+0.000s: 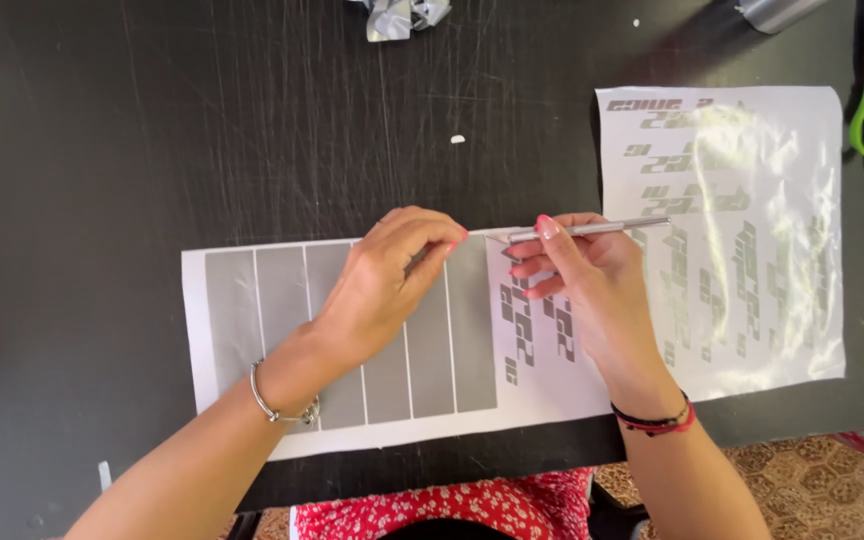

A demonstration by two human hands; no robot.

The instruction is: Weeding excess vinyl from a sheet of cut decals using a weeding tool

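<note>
Pinching the top edge of a grey vinyl sheet (392,340) on the black tabletop (102,150), the left hand (382,285) steadies it while right-hand fingers (552,235), clamped on a slim metal weeding tool (592,229), apparently lift a strip, demanding a careful peel.

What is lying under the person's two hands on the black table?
A white backing sheet with grey vinyl strips lies under the left hand. Grey cut-out shapes show beside the right hand, which holds a thin silver tool. The hands cover parts of the sheet.
</note>
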